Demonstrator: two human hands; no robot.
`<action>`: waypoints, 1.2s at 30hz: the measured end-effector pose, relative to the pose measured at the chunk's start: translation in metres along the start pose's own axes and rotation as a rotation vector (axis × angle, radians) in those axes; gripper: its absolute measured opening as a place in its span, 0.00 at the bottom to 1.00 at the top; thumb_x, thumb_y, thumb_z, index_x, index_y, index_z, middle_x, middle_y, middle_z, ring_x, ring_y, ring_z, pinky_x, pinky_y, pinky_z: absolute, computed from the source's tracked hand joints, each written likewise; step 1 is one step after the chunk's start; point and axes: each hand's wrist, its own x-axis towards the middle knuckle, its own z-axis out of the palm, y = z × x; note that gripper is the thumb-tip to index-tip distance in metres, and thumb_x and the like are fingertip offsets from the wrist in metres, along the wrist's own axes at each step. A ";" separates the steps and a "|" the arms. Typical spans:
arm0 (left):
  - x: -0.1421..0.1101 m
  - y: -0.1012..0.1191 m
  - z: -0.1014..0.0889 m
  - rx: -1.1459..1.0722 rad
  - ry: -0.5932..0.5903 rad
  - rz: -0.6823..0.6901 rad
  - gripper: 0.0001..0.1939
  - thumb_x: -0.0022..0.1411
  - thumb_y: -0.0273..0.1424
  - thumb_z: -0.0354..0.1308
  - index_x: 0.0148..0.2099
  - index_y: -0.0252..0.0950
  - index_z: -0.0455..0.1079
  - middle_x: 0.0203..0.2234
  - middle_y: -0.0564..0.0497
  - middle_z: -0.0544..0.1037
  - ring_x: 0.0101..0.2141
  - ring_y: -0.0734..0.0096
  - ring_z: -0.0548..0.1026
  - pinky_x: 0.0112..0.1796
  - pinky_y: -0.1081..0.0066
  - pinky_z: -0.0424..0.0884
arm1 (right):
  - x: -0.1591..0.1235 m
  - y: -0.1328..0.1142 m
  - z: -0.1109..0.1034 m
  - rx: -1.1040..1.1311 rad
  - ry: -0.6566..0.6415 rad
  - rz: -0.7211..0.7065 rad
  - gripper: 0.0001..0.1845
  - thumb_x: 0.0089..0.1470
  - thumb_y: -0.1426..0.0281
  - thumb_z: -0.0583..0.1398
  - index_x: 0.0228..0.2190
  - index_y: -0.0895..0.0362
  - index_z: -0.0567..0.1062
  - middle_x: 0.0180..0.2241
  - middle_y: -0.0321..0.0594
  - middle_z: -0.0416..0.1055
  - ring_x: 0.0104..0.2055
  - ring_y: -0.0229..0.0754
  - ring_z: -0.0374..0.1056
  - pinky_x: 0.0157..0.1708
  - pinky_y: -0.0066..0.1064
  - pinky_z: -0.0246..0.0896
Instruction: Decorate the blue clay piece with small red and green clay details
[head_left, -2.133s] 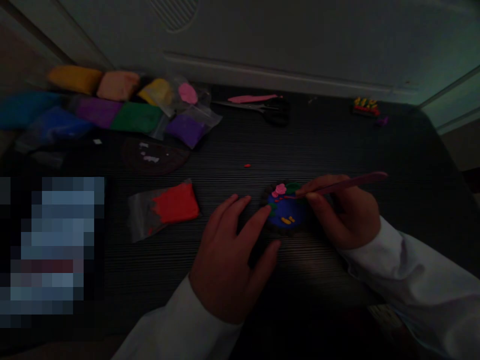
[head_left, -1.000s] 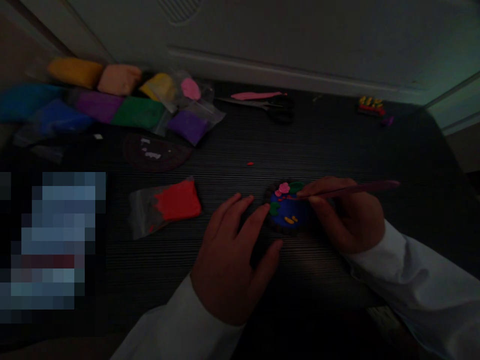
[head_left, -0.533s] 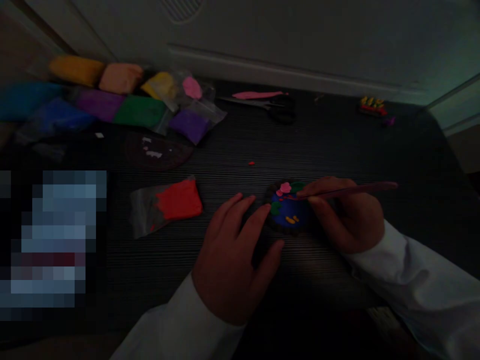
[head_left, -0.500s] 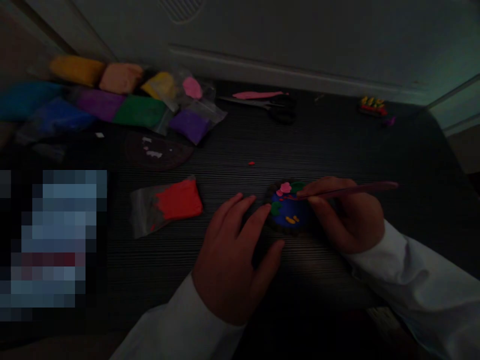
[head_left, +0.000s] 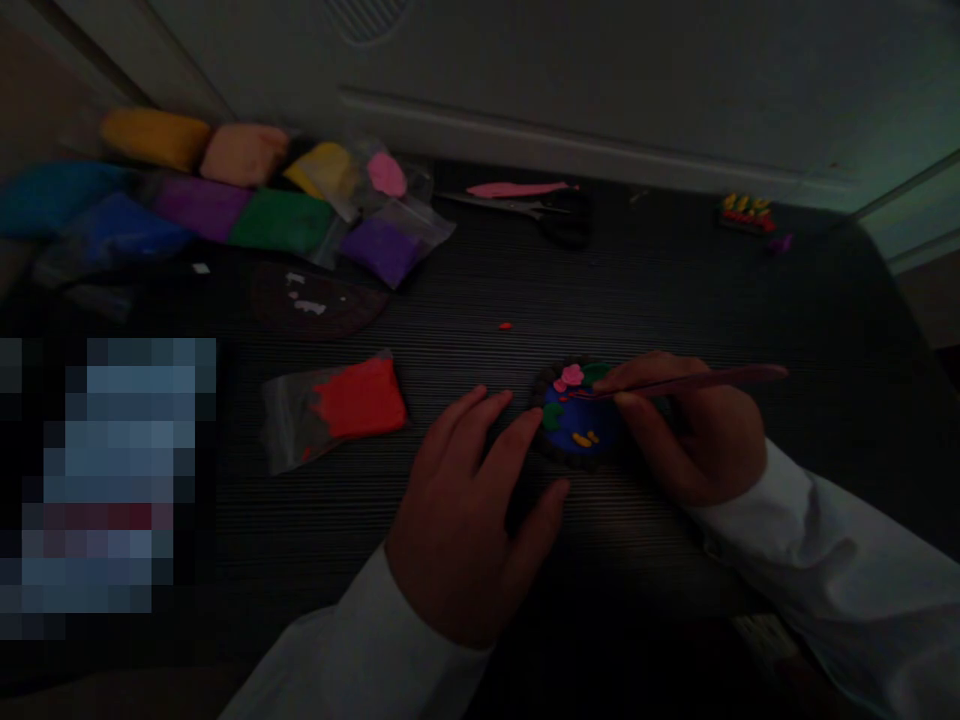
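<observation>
A small round clay pond (head_left: 581,420) lies on the dark table, blue inside a dark beaded rim. On it sit a pink flower (head_left: 572,375), green leaf shapes (head_left: 553,417), small orange pieces (head_left: 582,439) and tiny red bits. My right hand (head_left: 686,430) pinches a pink clay modelling tool (head_left: 712,381), its thin tip over the red bits near the flower. Whether the tip touches them I cannot tell. My left hand (head_left: 472,520) rests on the table with fingers spread, the index fingertip at the pond's left rim.
A bag of red clay (head_left: 360,398) lies left of my left hand. Several bags of coloured clay (head_left: 281,222) fill the back left. Scissors (head_left: 525,207) and a pink tool (head_left: 517,188) lie at the back. A small clay model (head_left: 745,213) stands back right; a red crumb (head_left: 505,326) lies mid-table.
The outer end of the pink modelling tool has shifted slightly left and my right hand has moved a touch. My left hand and the clay pond stay where they were.
</observation>
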 end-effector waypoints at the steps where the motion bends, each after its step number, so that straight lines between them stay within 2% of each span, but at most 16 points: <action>1: 0.000 0.000 0.000 0.002 -0.002 -0.002 0.22 0.56 0.34 0.53 0.52 0.32 0.61 0.51 0.41 0.64 0.55 0.56 0.56 0.53 0.55 0.58 | 0.000 0.000 0.000 -0.001 0.001 0.003 0.05 0.50 0.76 0.54 0.32 0.58 0.69 0.31 0.41 0.73 0.32 0.38 0.69 0.31 0.30 0.66; 12: 0.002 -0.002 0.001 -0.006 -0.015 -0.007 0.22 0.56 0.35 0.52 0.53 0.33 0.60 0.52 0.41 0.63 0.55 0.56 0.56 0.53 0.53 0.57 | 0.001 0.000 0.000 0.008 -0.003 0.014 0.05 0.50 0.75 0.54 0.31 0.59 0.69 0.30 0.42 0.73 0.32 0.38 0.69 0.31 0.30 0.66; 18: 0.000 -0.002 0.001 -0.008 0.011 0.003 0.22 0.56 0.34 0.53 0.52 0.31 0.60 0.51 0.41 0.64 0.55 0.56 0.57 0.53 0.55 0.57 | -0.002 0.000 -0.002 -0.028 0.037 0.028 0.05 0.50 0.75 0.54 0.31 0.58 0.69 0.30 0.41 0.73 0.31 0.38 0.69 0.31 0.30 0.66; 23: 0.000 -0.002 0.001 -0.012 -0.006 -0.003 0.22 0.56 0.34 0.53 0.53 0.33 0.60 0.52 0.41 0.63 0.55 0.55 0.56 0.53 0.53 0.58 | -0.004 0.003 -0.002 -0.019 0.038 0.052 0.05 0.50 0.74 0.55 0.32 0.56 0.69 0.31 0.40 0.73 0.32 0.40 0.70 0.30 0.32 0.66; 36: 0.000 -0.001 0.001 -0.005 0.003 0.000 0.23 0.56 0.34 0.53 0.53 0.32 0.60 0.52 0.41 0.63 0.55 0.57 0.56 0.53 0.55 0.57 | -0.002 0.002 -0.003 -0.049 0.012 0.037 0.06 0.50 0.75 0.54 0.32 0.56 0.68 0.30 0.40 0.73 0.31 0.39 0.69 0.29 0.30 0.66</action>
